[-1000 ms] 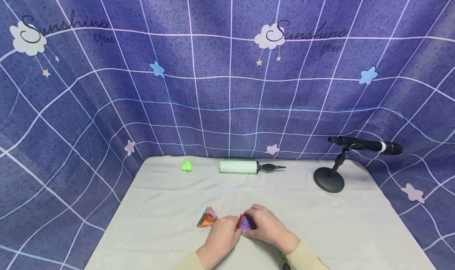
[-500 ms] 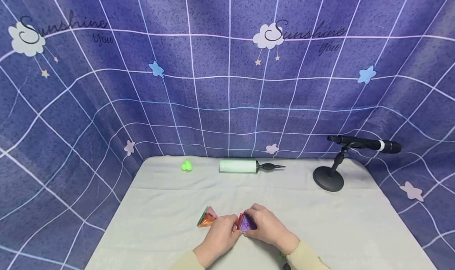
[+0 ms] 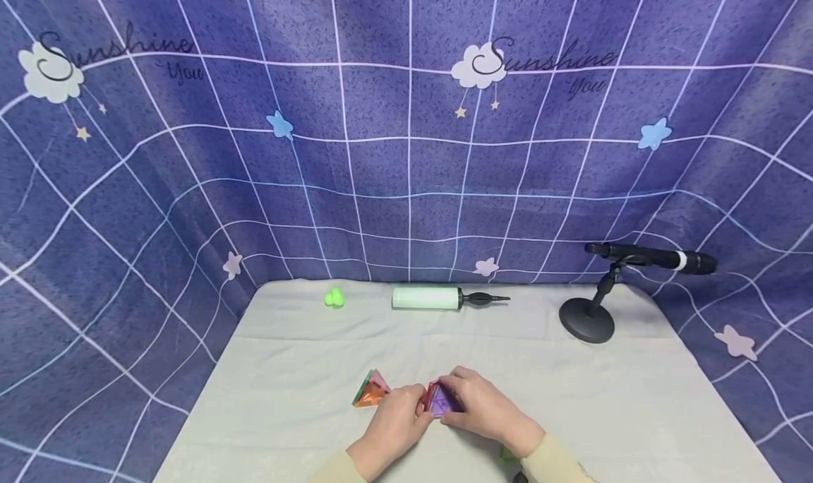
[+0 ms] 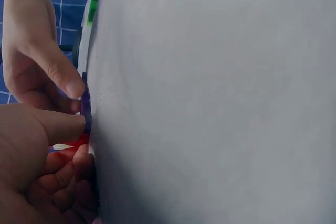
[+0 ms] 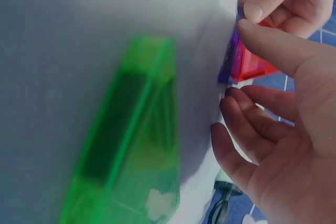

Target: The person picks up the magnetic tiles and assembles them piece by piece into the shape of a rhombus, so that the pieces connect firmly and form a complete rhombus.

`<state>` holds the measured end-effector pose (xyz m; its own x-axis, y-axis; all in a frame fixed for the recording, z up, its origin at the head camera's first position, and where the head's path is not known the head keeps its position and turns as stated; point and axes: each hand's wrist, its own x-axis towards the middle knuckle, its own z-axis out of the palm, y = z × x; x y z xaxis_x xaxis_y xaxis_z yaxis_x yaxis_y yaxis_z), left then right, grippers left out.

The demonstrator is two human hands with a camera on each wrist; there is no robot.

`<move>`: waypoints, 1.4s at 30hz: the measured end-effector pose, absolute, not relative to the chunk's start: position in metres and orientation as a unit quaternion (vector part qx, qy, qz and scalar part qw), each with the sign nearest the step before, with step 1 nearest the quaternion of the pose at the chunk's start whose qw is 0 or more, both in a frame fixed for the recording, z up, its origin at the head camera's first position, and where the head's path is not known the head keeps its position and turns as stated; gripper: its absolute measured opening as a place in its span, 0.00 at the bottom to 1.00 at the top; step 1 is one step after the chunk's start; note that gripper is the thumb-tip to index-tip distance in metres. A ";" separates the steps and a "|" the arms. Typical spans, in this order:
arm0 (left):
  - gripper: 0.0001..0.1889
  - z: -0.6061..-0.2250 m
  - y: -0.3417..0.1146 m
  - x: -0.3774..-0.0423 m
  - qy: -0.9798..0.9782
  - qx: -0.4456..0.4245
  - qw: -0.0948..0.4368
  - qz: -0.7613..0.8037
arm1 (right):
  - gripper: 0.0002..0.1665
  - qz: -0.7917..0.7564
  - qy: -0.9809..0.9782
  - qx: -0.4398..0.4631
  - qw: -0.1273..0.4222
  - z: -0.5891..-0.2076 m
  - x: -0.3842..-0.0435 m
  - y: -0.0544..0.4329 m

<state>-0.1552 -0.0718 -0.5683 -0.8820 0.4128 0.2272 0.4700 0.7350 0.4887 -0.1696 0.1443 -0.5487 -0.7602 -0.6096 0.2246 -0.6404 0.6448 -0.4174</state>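
Observation:
In the head view a small pyramid-like piece of translucent triangular tiles stands between both hands, with a purple triangular tile (image 3: pixel 445 400) in front and a red tile (image 5: pixel 257 66) beside it. My left hand (image 3: pixel 399 416) pinches its left side, thumb at the purple tile and fingers by the red one. On the other side my right hand (image 3: pixel 485 407) holds the purple tile loosely between thumb and forefinger; its other fingers are spread in the right wrist view. Left of the left hand sits another tile pyramid (image 3: pixel 368 395) in orange, green and pink.
A green translucent piece (image 5: pixel 126 135) lies close to the right forearm, with a dark object (image 3: pixel 521 477) by it. Along the back of the white-covered table stand a green lobed object (image 3: pixel 334 297), a hand pump (image 3: pixel 427 298) and a microphone on a stand (image 3: pixel 587 320). A patterned curtain (image 3: pixel 381 165) hangs behind.
The right hand has shifted slightly to the right, so more of the purple tile and the green piece by the sleeve shows. My left hand stays almost still.

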 end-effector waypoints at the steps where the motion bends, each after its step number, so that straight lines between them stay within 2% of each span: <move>1: 0.13 -0.568 -0.072 -0.155 -0.931 -0.235 0.051 -0.276 | 0.36 0.243 -0.906 0.346 0.030 -0.549 -0.169 0.147; 8: 0.10 -0.568 -0.072 -0.155 -0.935 -0.226 0.043 -0.272 | 0.32 0.246 -0.906 0.345 0.028 -0.549 -0.165 0.167; 18: 0.12 -0.570 -0.072 -0.156 -0.933 -0.228 0.048 -0.274 | 0.29 0.250 -0.905 0.343 0.036 -0.551 -0.154 0.199; 35: 0.14 -0.570 -0.071 -0.156 -0.931 -0.235 0.044 -0.274 | 0.30 0.284 -0.903 0.321 0.011 -0.555 -0.127 0.237; 42: 0.13 -0.570 -0.072 -0.157 -0.931 -0.235 0.043 -0.275 | 0.32 0.279 -0.888 0.361 0.049 -0.560 -0.119 0.248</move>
<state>-0.1568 -0.0720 -0.5697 -0.8859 0.4137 0.2096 0.4612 0.7381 0.4924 -0.1187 0.2482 -0.5603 -0.7343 -0.6141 0.2892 -0.6692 0.5835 -0.4601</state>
